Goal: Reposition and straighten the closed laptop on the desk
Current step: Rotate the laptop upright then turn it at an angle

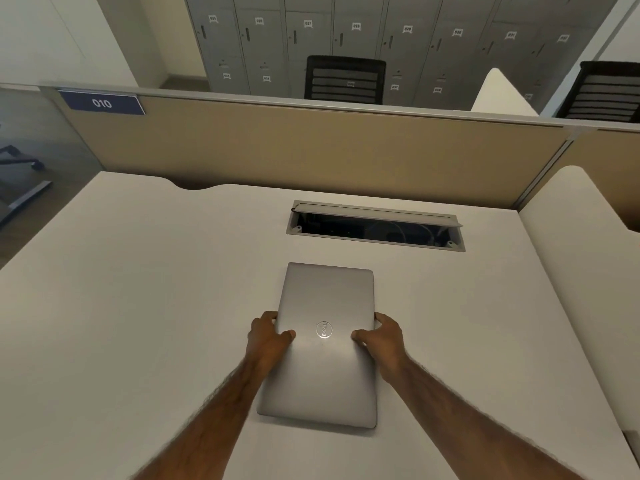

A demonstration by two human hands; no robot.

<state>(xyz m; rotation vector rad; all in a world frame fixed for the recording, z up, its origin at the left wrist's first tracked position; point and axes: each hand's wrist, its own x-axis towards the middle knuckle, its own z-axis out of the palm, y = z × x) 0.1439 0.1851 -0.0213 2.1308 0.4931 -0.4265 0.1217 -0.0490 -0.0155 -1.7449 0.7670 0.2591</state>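
- One closed silver laptop (325, 344) lies lengthwise mid-desk, its short edge toward you, just short of the open cable tray (375, 226).
- Your left hand (268, 336) clamps its left edge, thumb on the lid; your right hand (381, 336) mirrors it on the right edge.
- The white desk (138, 306) meets a tan partition (311, 147); beyond it are two black chairs (344, 79) and grey lockers (346, 26).
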